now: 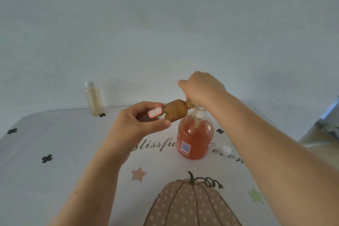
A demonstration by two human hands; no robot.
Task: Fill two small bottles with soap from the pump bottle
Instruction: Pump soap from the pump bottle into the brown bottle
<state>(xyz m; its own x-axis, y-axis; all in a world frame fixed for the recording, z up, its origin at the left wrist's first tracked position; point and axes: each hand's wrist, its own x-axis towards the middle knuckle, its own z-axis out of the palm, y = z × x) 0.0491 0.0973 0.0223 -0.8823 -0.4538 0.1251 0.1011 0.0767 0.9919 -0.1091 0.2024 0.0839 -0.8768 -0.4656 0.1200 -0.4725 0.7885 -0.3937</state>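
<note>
Now left hand (139,121) grips tilted small bottle (176,110), mouth against pump head (199,111); right hand (200,88) curls over it. Risk: mouth slips, soap (194,139) hits tablecloth (73,152).

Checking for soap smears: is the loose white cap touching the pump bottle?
Apart. Head view: the white cap lies right of the pump bottle, with bare tablecloth showing between them.

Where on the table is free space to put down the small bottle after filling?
The cloth is bare on the left, between the capped bottle and the near edge, and over the pumpkin print. It is crowded around the pump bottle and the loose white cap.
</note>
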